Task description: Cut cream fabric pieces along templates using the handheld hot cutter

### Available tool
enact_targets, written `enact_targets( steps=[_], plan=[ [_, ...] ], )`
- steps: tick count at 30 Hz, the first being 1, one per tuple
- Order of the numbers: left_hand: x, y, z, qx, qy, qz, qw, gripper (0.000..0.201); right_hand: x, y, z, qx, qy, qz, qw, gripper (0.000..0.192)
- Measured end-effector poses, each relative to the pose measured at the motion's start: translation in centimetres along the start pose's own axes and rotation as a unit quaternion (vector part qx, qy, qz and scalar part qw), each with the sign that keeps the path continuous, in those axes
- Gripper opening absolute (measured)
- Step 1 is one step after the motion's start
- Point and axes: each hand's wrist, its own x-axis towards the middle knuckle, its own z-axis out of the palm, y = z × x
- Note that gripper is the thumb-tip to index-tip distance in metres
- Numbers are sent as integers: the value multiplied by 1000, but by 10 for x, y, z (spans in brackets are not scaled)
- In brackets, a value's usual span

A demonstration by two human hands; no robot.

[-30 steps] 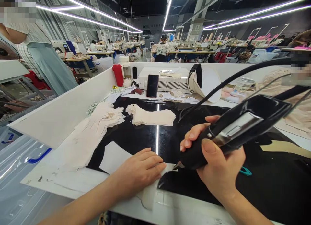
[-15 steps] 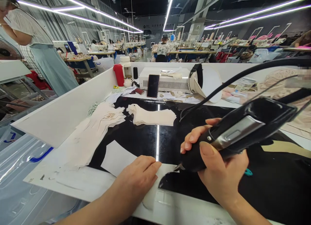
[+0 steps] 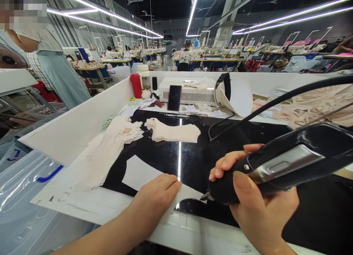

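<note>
My right hand [image 3: 259, 196] is wrapped round a black corded power tool [image 3: 292, 159] with a silver side plate. Its narrow metal tip points down-left and meets the right end of a white cut piece [image 3: 142, 174] with curved edges. My left hand [image 3: 158, 196] presses on the middle of that piece, fingers together, and covers part of it; its thumb is hidden. The piece lies on the glossy black work surface [image 3: 165, 157]. Beyond my left hand are a stack of cream cut pieces [image 3: 176, 132] and a larger layered pile [image 3: 103, 152].
At the back stand a phone [image 3: 174, 97], a white vented box [image 3: 198, 93], a white visor [image 3: 234, 93] and a red bottle [image 3: 135, 86]. The tool's cable [image 3: 275, 104] arches over the right side. A white panel [image 3: 77, 126] borders the left, beside a clear plastic bin [image 3: 24, 200].
My right hand and the tool have shifted right and slightly down. The white piece has shifted too, and black surface now shows below it. My left hand stays on it.
</note>
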Motion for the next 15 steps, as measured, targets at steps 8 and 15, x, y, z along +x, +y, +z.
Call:
enact_targets(
  steps=[8, 15],
  plan=[
    [-1, 0, -1, 73, 26, 48, 996, 29, -4, -4, 0, -4, 1, 0, 1000, 41],
    [1, 15, 5, 135, -10, 40, 990, 12, -6, -4, 0, -5, -2, -7, 1000, 40]
  ],
)
